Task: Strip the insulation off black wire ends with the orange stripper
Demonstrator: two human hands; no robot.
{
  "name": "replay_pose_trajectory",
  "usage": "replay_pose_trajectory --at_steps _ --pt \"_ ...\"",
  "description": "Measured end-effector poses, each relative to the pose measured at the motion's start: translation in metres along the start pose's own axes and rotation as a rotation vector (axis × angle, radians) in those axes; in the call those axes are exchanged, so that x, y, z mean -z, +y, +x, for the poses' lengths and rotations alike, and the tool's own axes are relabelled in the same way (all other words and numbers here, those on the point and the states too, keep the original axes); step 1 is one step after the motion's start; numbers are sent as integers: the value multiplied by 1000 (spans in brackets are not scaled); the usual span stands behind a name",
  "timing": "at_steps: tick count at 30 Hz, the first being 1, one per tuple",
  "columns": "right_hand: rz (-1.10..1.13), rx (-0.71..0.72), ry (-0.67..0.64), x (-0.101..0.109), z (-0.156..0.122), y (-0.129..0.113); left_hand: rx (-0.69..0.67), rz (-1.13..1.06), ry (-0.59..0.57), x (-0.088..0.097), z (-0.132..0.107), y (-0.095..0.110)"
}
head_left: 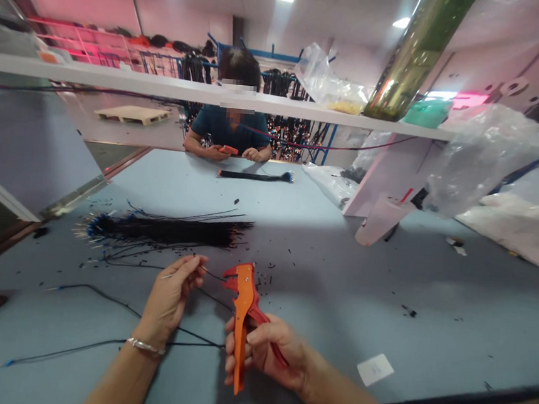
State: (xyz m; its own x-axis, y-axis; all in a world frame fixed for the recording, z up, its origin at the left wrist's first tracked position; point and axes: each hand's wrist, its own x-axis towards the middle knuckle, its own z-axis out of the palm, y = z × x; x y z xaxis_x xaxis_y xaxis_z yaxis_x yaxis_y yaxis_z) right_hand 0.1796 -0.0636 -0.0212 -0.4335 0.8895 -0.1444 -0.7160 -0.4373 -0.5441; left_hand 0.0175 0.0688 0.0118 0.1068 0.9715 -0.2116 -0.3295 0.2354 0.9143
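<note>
My right hand (275, 350) is closed around an orange and red wire stripper (244, 294), its jaws pointing up and to the left. Between thumb and fingers, my left hand (174, 288) pinches a thin black wire (214, 274) that runs to the stripper's jaws. More black wires (82, 343) with blue terminals at their ends stretch leftward across the table and pass behind my left wrist toward my right hand. Beyond my hands lies a thick bundle of black wires (167, 229), with blue and metal terminals at the left and bare copper-coloured ends at the right.
Small black scraps (267, 280) litter the blue-grey table (324, 332). A white card (375, 370) lies front right, and a cup with a red straw (383, 221) leans behind. A person (231, 129) sits opposite, near a smaller wire bundle (255, 175). A white shelf (166, 87) crosses above.
</note>
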Motion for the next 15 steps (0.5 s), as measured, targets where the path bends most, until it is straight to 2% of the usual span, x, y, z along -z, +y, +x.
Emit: replay_pose_trajectory --at_steps 3,5,7,8,10,12,13,15 --pt "-38 9 -12 -1 -3 -10 4 7 -18 1 0 -1" --pt "-54 91 -11 -4 -9 -23 -5 19 -36 2 1 -2" --pt "-36 285 3 -7 -17 -41 -11 29 -52 3 0 -3" --pt "-3 428 24 -8 -22 -51 -13 32 -60 4 0 -3" --pt "46 719 109 -9 -30 -67 -20 30 -73 4 -1 -3" --pt "66 925 194 -8 -36 -78 -28 19 -81 3 -3 -2" --pt "66 963 215 -7 -37 -80 -26 14 -84 2 -3 -2" --pt "47 884 197 -4 -37 -78 -18 6 -87 1 -5 -1"
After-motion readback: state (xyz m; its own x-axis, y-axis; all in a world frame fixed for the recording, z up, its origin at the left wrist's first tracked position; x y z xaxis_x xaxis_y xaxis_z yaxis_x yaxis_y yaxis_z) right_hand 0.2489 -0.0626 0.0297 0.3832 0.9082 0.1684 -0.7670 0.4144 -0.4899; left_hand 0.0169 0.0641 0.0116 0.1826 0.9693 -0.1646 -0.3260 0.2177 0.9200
